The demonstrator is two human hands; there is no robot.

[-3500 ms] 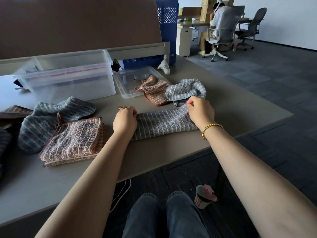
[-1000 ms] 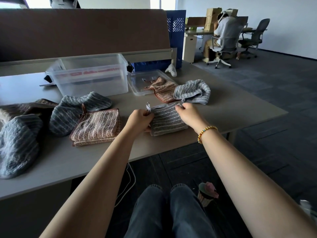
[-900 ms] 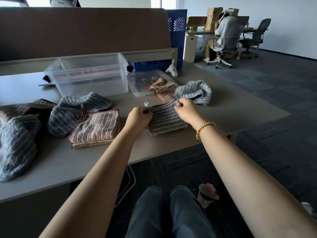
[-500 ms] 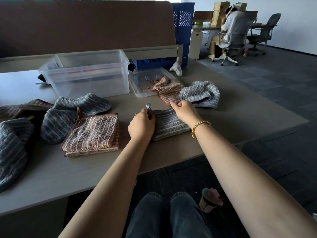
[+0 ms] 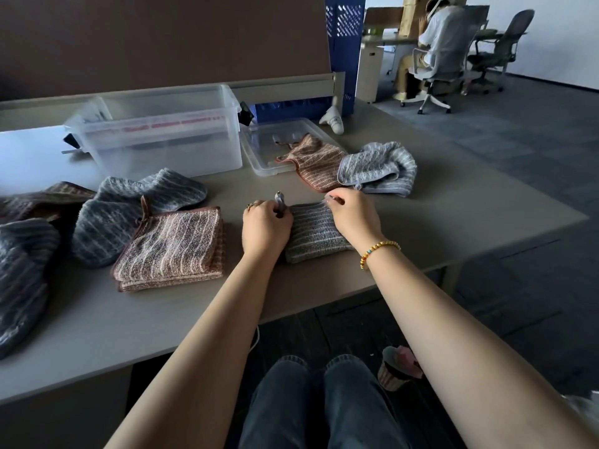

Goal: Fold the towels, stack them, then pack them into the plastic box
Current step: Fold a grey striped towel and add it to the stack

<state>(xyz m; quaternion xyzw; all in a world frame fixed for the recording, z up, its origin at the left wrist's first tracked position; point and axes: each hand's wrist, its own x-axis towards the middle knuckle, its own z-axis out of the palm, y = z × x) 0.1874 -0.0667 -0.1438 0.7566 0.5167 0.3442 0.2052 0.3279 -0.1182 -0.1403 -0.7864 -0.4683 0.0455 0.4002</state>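
A grey striped towel (image 5: 312,233) lies folded into a small square near the table's front edge. My left hand (image 5: 264,226) grips its left side, with the hanging loop sticking up above the fingers. My right hand (image 5: 351,217) pinches its far right corner. A folded brown striped towel (image 5: 171,249) lies to the left. The clear plastic box (image 5: 162,137) stands at the back, with nothing visible in it. Unfolded towels lie around: a brown one (image 5: 316,162), a grey one (image 5: 379,168), and several grey and brown ones (image 5: 107,212) at the left.
The box's clear lid (image 5: 262,147) lies beside it, partly under the brown towel. A brown partition and a blue crate (image 5: 343,37) stand behind. A white object (image 5: 334,119) rests near the crate. Another person sits at a far desk. My knees are below the table edge.
The long grey towel strip has been folded in half into a small square. My hands have moved closer together and now hold its edges flat on the table.
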